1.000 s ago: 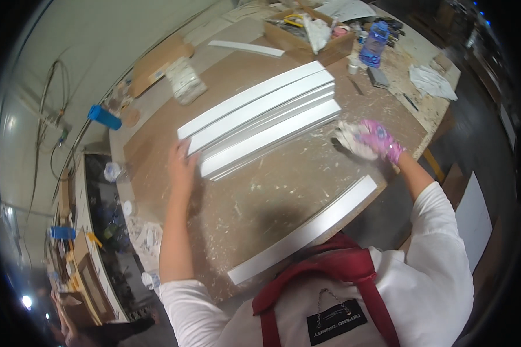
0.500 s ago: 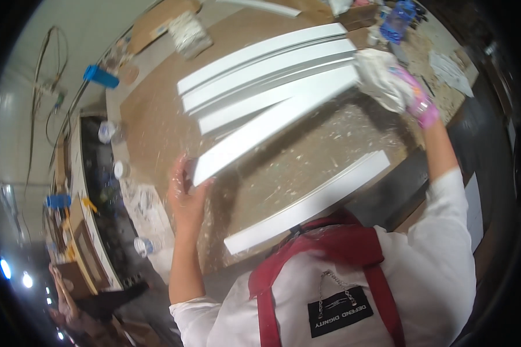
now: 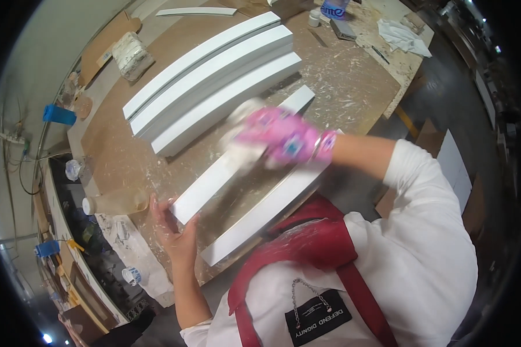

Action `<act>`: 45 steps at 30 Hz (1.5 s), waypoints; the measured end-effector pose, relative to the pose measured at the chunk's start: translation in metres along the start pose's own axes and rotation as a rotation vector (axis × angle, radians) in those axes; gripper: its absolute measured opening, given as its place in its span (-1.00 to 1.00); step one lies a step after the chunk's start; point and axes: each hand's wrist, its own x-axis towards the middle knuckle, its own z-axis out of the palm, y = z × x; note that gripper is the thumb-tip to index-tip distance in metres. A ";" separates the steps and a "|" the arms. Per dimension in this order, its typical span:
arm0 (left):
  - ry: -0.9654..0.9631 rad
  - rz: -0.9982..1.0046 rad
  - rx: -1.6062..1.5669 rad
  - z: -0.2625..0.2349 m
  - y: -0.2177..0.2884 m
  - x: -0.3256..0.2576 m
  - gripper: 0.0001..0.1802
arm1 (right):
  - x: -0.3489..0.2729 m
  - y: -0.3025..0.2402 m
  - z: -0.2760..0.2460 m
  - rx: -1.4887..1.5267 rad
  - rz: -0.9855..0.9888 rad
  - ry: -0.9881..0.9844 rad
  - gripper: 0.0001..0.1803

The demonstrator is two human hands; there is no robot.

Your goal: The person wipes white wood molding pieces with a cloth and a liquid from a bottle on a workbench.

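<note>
A long white board [image 3: 207, 186] lies slantwise over the worktable. Its near-left end sits between the thumb and fingers of my bare left hand [image 3: 178, 230]. My right hand [image 3: 286, 136], in a pink patterned glove, grips a bunched white rag [image 3: 242, 136] and presses it on the board's middle; the rag is smeared by motion. The board's far end shows beyond the glove. Closer to my body rests another white board [image 3: 266, 211], partly hidden by my right hand. Past the held board, several similar white boards [image 3: 226, 101] lie side by side.
The brown worktable [image 3: 353, 87] is spotted with white. On its left stand a cloudy plastic bottle [image 3: 118, 202] and a blue container [image 3: 59, 114]. A wrapped block [image 3: 132, 56] lies at the far left. A white cloth [image 3: 402, 37] and a blue-labelled bottle [image 3: 333, 8] are far right.
My right hand has slid the rag from the board's far end to its middle. The held board now lies apart from the others, nearer to me. The view has shifted.
</note>
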 end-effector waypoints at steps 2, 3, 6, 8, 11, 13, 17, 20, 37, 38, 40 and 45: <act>-0.008 -0.044 -0.014 0.011 0.002 -0.002 0.03 | -0.053 0.075 -0.006 -0.061 0.000 0.097 -0.65; 0.004 -0.089 -0.013 0.015 0.003 0.000 0.02 | -0.091 0.117 -0.009 -0.254 0.071 0.052 -0.77; 0.048 -0.137 -0.007 0.001 -0.008 -0.002 0.02 | -0.125 0.148 -0.056 -0.508 0.807 -0.411 -0.73; 0.061 -0.226 -0.047 -0.002 -0.004 0.001 0.01 | -0.086 0.133 -0.075 -0.335 0.914 -0.436 -0.66; 0.010 -0.251 -0.086 0.001 0.008 0.014 0.00 | -0.049 0.096 -0.077 0.014 0.644 -0.131 -0.68; 0.016 -0.253 -0.112 0.004 0.018 0.016 -0.02 | -0.017 0.059 -0.063 -0.353 0.033 0.164 -0.67; 0.052 -0.149 -0.122 0.002 0.019 0.010 0.08 | 0.074 -0.069 -0.024 0.230 -0.204 0.317 -0.62; -0.019 0.046 0.127 0.004 0.018 0.006 0.12 | 0.081 -0.094 0.004 0.327 -0.258 0.109 -0.70; 0.042 0.001 0.159 -0.003 -0.011 0.003 0.02 | 0.049 -0.065 0.042 0.531 -0.143 -0.167 -0.46; 0.005 0.005 0.290 -0.002 -0.005 0.007 0.00 | 0.045 -0.052 0.031 0.298 -0.186 -0.118 -0.57; -0.017 -0.044 0.288 -0.005 -0.011 0.007 -0.19 | 0.038 -0.023 0.000 -0.100 -0.224 -0.131 -0.65; -0.258 -0.422 0.156 -0.021 -0.014 0.010 -0.57 | -0.004 0.049 -0.035 0.025 0.046 -0.196 -0.60</act>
